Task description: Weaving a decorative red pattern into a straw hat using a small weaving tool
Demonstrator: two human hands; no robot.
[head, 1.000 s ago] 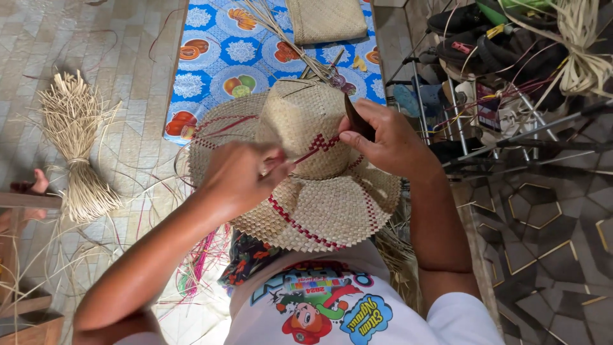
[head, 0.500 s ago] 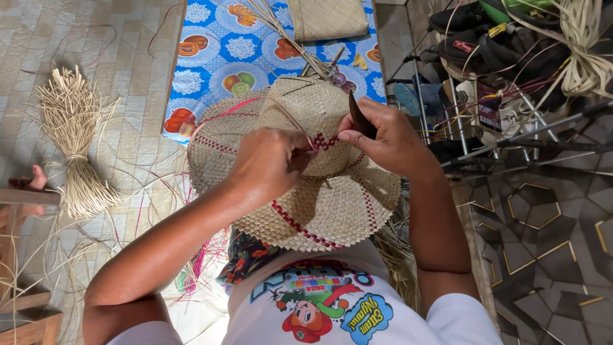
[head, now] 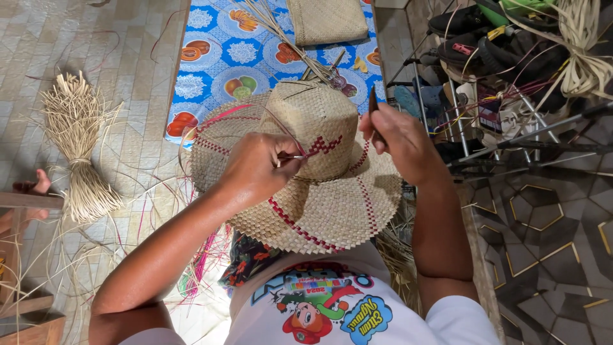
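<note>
Woven straw hat (head: 319, 191) w/ red zigzag band on lap, crown up. L hand (head: 255, 169) on crown side, fingers pinching thin red strand (head: 295, 155). R hand (head: 399, 144) at far brim, clenched round dark slim tool (head: 372, 105). Straw bundle (head: 76, 147) on floor, well apart.

The woven hat (head: 306, 172) sits on the person's lap. Beyond the hat lies a patterned mat (head: 236, 57), with a woven pouch (head: 335, 19) on its far end. Left of the hat, a straw bundle (head: 76, 147) lies on the floor. Right of the hat stands a shoe rack (head: 511, 83).
</note>
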